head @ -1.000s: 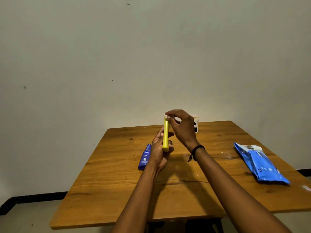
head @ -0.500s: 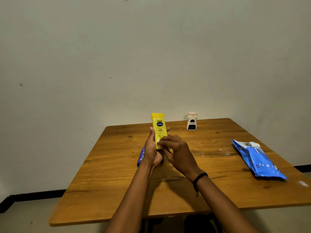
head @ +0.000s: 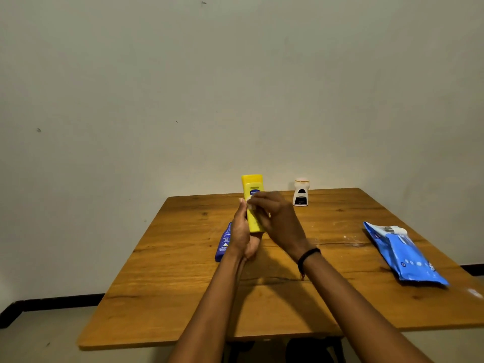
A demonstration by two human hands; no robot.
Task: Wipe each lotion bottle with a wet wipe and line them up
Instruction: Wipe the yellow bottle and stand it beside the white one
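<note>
My left hand grips the lower part of a yellow lotion bottle, held upright above the wooden table with its label facing me. My right hand covers the bottle's middle; a bit of white wet wipe shows at its fingertips, pressed on the label. A dark blue lotion bottle lies flat on the table just left of my left hand, partly hidden by it. A small white bottle stands upright near the table's far edge.
A blue pack of wet wipes lies on the table's right side, its flap open. A plain wall stands right behind the table. The floor shows at the left, below the table's edge.
The yellow bottle turned from edge-on to label facing me. My right hand slid from the bottle's top down to its base, then back up to the middle.
</note>
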